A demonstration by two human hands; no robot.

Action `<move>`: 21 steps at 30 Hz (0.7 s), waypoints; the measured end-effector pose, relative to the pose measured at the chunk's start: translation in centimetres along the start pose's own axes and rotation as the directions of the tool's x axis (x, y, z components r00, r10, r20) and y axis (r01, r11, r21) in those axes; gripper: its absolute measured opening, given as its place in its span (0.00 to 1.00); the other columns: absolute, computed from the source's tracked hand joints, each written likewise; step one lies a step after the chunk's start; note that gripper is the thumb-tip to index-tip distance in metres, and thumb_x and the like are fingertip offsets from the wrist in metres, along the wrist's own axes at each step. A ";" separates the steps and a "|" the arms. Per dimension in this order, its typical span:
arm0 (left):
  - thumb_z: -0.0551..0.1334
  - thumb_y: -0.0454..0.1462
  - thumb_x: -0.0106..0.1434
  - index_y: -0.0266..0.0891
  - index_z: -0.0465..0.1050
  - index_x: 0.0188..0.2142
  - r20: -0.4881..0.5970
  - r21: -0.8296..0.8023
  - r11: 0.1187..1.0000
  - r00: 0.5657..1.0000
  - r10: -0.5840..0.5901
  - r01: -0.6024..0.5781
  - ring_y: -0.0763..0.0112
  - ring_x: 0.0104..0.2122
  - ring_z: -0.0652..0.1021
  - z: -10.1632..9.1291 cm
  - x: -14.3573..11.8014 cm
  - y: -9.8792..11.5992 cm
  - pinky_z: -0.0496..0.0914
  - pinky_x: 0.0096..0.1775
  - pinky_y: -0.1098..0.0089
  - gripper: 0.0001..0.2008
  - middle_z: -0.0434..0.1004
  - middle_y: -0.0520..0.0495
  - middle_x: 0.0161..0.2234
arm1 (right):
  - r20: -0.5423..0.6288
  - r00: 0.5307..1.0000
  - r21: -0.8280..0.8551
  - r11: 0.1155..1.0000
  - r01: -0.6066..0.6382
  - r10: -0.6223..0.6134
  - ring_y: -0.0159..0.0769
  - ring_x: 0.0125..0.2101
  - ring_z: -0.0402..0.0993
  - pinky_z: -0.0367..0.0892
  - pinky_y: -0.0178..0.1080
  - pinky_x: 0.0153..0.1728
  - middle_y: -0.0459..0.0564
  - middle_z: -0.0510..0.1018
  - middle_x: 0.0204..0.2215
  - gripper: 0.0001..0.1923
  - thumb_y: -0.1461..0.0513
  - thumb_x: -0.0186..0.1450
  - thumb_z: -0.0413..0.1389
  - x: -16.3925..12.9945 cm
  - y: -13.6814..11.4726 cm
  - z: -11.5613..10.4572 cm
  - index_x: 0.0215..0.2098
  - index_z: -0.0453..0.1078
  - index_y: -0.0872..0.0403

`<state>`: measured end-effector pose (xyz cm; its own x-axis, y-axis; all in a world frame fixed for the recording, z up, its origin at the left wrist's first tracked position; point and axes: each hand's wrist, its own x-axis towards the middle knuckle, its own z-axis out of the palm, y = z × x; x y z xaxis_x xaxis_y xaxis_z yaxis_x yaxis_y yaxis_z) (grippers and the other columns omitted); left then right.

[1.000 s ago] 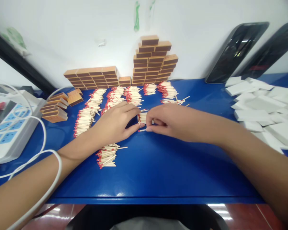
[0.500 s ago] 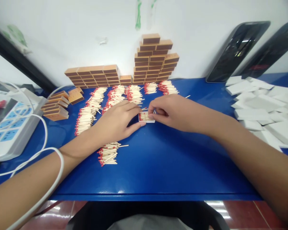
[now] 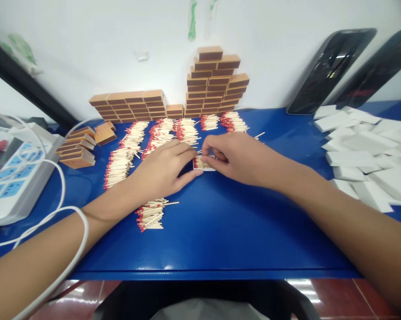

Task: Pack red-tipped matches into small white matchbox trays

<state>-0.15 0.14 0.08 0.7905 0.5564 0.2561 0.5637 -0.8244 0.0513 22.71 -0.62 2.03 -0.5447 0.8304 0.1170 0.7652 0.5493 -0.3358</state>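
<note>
A small white cardboard matchbox tray [image 3: 204, 164], filled with red-tipped wooden matches, lay on the blue tabletop [image 3: 220, 222] between both hands. It was pinched at its left end by the left hand [image 3: 163, 171], thumb below and forefinger above, while the right hand [image 3: 236, 158] was curled over its right end, fingertips closed on the matches. The step would best be done with the tray kept flat and the matches pressed level, heads to one side. Most of the tray was hidden by the fingers; whether any match stood proud could not be told.
</note>
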 end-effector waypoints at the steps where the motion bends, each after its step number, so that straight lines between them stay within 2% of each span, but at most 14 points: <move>1: 0.55 0.47 0.78 0.33 0.77 0.51 0.003 -0.001 1.000 1.000 -0.002 0.002 0.52 0.49 0.79 0.0 0.0 0.0 0.73 0.53 0.53 0.20 0.81 0.36 0.49 | -0.002 1.000 0.007 1.000 0.004 -0.004 0.33 0.25 0.62 0.51 0.37 0.31 0.45 0.74 0.27 0.06 0.60 0.73 0.55 0.0 -0.1 0.1 0.40 0.72 0.53; 8: 0.55 0.46 0.78 0.32 0.78 0.52 0.001 0.015 1.000 1.000 0.002 -0.002 0.52 0.48 0.79 0.1 0.0 0.0 0.73 0.53 0.53 0.21 0.81 0.35 0.49 | 0.014 1.000 0.019 1.000 -0.002 0.002 0.34 0.26 0.65 0.50 0.37 0.30 0.46 0.76 0.28 0.07 0.60 0.74 0.54 0.0 -0.2 0.6 0.40 0.72 0.53; 21: 0.52 0.46 0.79 0.31 0.77 0.52 0.001 0.052 0.999 1.000 0.004 -0.004 0.50 0.49 0.76 0.5 -0.1 0.4 0.72 0.54 0.51 0.22 0.79 0.34 0.49 | 0.037 0.999 -0.063 0.998 0.015 -0.013 0.38 0.29 0.70 0.51 0.40 0.31 0.52 0.80 0.32 0.12 0.59 0.77 0.49 0.0 -0.1 1.1 0.40 0.71 0.54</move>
<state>0.16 -0.19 -0.36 0.7929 0.5531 0.2556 0.5721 -0.8202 -0.0001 22.31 -0.77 1.05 -0.5667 0.8194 0.0866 0.7771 0.5664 -0.2744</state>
